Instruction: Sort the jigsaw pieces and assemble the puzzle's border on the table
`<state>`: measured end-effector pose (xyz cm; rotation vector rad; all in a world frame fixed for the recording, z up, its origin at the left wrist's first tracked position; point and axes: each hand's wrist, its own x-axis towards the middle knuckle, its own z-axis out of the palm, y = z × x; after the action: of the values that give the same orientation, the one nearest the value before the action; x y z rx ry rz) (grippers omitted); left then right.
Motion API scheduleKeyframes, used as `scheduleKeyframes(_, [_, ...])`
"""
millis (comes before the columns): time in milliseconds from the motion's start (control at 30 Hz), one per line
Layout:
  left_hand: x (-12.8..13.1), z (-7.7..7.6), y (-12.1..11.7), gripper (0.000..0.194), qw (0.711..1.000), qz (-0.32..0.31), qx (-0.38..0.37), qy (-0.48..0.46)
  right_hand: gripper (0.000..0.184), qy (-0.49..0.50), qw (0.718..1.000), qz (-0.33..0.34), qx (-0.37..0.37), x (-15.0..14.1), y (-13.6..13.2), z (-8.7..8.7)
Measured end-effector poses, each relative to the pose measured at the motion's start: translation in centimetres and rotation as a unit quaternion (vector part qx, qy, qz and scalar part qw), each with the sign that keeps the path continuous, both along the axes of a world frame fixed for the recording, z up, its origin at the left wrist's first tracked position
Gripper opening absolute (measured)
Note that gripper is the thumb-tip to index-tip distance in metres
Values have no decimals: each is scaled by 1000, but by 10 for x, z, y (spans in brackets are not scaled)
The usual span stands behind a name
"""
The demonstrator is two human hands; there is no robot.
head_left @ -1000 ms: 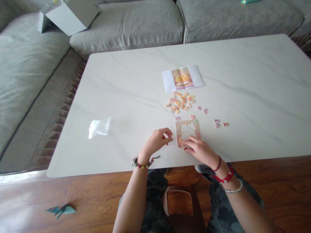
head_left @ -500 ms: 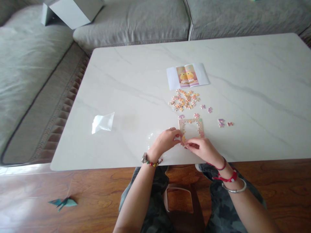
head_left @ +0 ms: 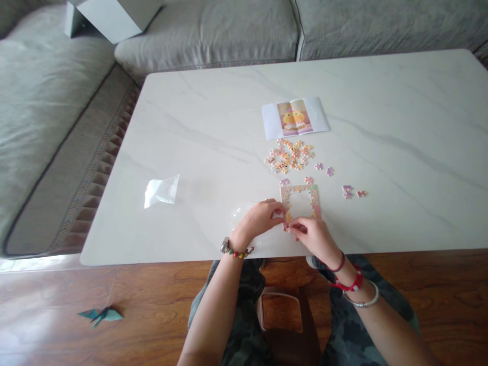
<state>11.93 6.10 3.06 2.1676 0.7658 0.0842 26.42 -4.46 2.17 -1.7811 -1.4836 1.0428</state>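
Observation:
A partly joined jigsaw puzzle (head_left: 316, 197), a pale pink border around a bare middle, lies near the table's front edge. My left hand (head_left: 260, 219) has its thumb and fingers curled closed against the border's left side. At the lower left corner, the fingertips of my right hand (head_left: 313, 235) pinch a small puzzle piece (head_left: 288, 228), largely covered by the fingers. My right hand also hides part of the bottom edge. Just above the border sit a purple piece (head_left: 284, 181) and a pink piece (head_left: 308, 180).
Beyond the border is a pile of loose puzzle pieces (head_left: 290, 156), with a folded picture sheet (head_left: 295, 118) behind it. Several pieces, including a purple one (head_left: 330, 172), lie to the right. A clear plastic bag (head_left: 162, 191) rests on the white table (head_left: 213, 112) at left.
My right hand has shifted slightly left, its fingertips closer to the border's lower left corner. My left hand stays nearly in place.

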Motion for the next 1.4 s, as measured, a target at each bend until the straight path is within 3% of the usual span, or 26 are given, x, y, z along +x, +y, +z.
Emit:
scheduleKeyframes(200, [0,-2,-1,17,1000,2,9,-5,10,-76,995,19,57,1,2,1])
scheduleKeyframes(933, [1,-6,-4,23,999,-11,43,16,14,-108,990,41,76,-2,-1,-4])
scheduleKeyframes(1200, [4,-2,-11,21,997,28,41,53,11,-87,988,77,104,9,-1,3])
scheduleKeyframes(1300, [5,1,-10,24,997,34,33,62,10,-97,984,37,145,31,2,8])
scheduleKeyframes(1400, [6,4,-4,22,998,20,10,57,12,-141,972,-71,172,60,6,8])
